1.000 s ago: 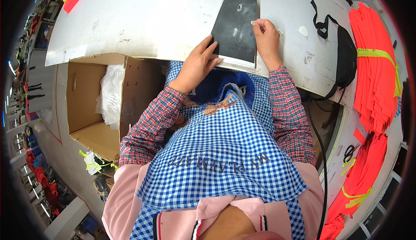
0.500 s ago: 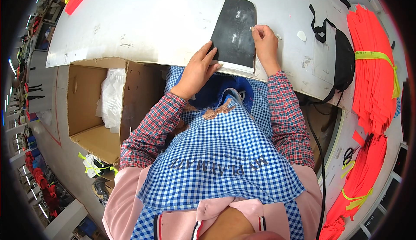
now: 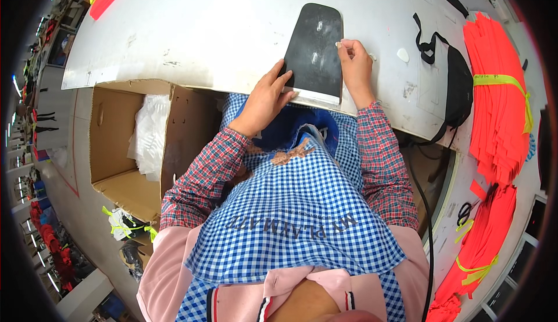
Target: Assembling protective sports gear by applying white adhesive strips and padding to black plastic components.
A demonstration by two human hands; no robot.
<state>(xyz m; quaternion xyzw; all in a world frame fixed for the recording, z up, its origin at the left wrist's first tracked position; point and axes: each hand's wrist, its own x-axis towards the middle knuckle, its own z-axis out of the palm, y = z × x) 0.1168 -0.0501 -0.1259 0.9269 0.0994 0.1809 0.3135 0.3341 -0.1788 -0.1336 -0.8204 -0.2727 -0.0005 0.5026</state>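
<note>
- The left hand [image 3: 263, 102] lies palm down with its fingers extended and a little parted; it grips nothing, and its fingertips rest at the lower left edge of the black panel.
- The right hand [image 3: 357, 69] is closed to a pinch, thumb and forefinger together on a small pale piece [image 3: 338, 44] at the panel's right edge; the piece is too small to tell its kind, though it could be chalk.
- The black panel [image 3: 314, 48] lies flat between the hands near the front edge of the white table [image 3: 197, 37], its narrower, rounded end pointing away from the person; pale smudges mark its surface, and a white strip [image 3: 317, 96] runs along its near end.
- To the right of the right hand, a white oval piece [image 3: 403, 55] lies on the table.
- Farther right is a black bag [image 3: 459, 86] with a loose strap, its lower part over the table edge.
- Beyond the bag stands a red-orange fabric bundle [image 3: 494, 118] bound with a yellow band [image 3: 503, 80]; scissors [image 3: 464, 212] lie below it.
- At the left, below the table edge, an open cardboard box [image 3: 113, 130] holds crumpled white sheeting [image 3: 150, 136].
</note>
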